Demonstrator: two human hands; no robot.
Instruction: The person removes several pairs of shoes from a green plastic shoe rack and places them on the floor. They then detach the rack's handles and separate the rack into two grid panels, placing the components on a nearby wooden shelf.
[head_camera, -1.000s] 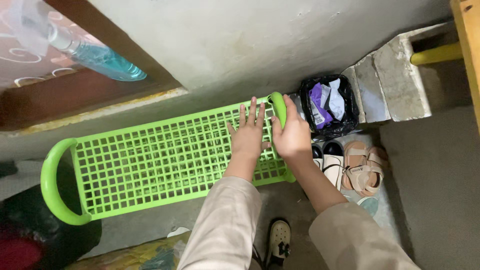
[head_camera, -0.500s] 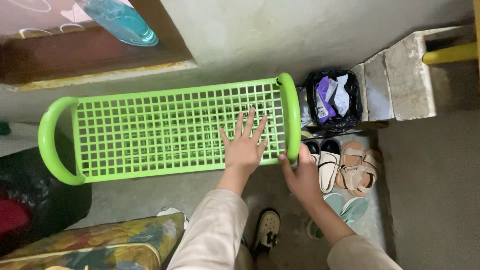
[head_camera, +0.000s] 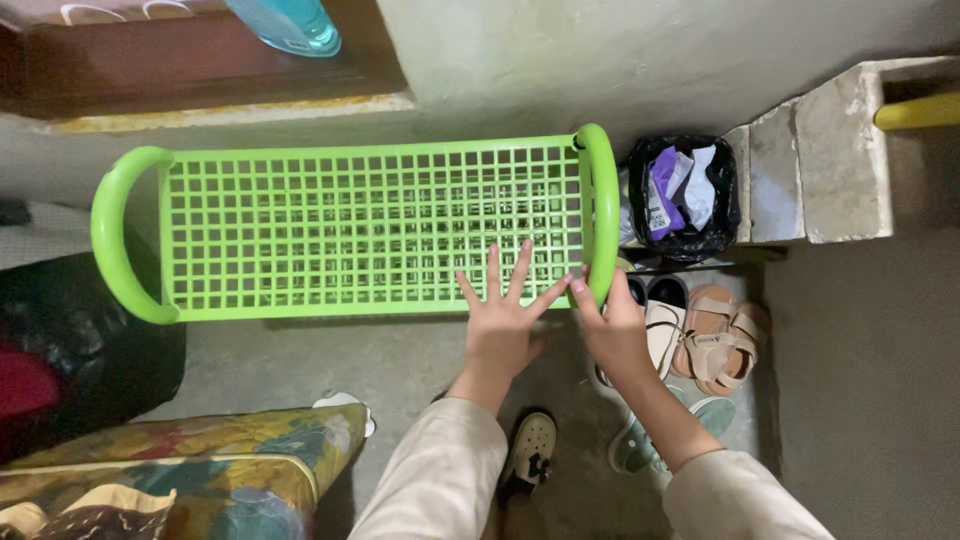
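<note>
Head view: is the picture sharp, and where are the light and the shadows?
Head view: sharp on the bright green plastic lattice shelf and both hands, left hand spread flat on it, right hand at its curved end rail; even, soft light with no glare; deep shadow on the black bag at left; the pale wall looks evenly lit.
</note>
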